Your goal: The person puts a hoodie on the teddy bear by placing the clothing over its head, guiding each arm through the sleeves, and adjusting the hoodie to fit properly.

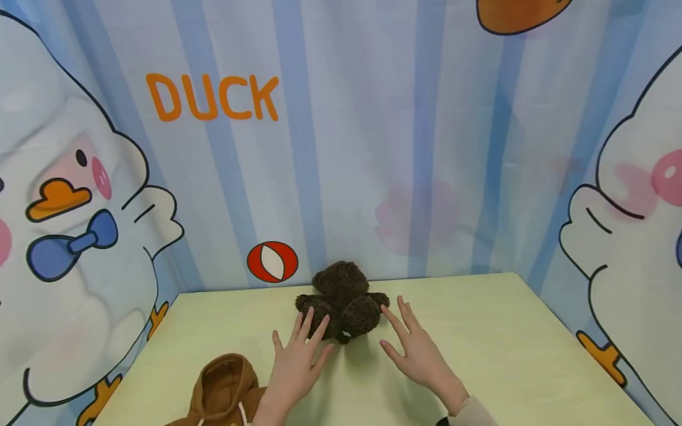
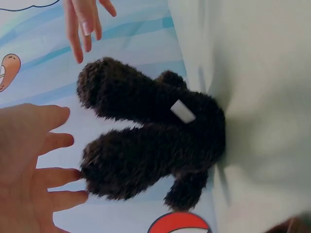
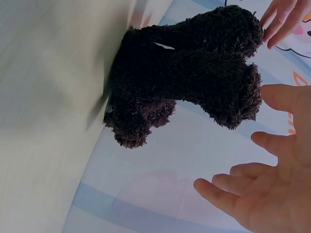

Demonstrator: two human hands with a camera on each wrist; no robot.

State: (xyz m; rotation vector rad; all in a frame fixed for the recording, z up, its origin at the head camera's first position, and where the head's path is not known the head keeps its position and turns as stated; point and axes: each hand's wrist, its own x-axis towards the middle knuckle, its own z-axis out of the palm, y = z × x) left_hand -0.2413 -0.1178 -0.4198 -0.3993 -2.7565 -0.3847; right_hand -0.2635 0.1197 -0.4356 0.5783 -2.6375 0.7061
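Observation:
A dark brown fluffy plush toy (image 1: pixel 341 287) is at the back of the table, its two stubby legs toward me. In the left wrist view a white tag (image 2: pixel 183 111) shows on the plush toy (image 2: pixel 121 160), between the legs. My left hand (image 1: pixel 295 367) has its fingers spread, the fingertips right at the toy's left leg. On the other side, my right hand (image 1: pixel 421 358) has extended fingers close by the right leg. The right wrist view shows that palm (image 3: pixel 277 189) facing the plush, with nothing in it.
A small brown hoodie (image 1: pixel 226 384) with white drawstrings lies at the front left, partly behind my left forearm. The pale yellow table (image 1: pixel 533 355) ends at a blue striped curtain (image 1: pixel 362 148) printed with ducks and a red ball.

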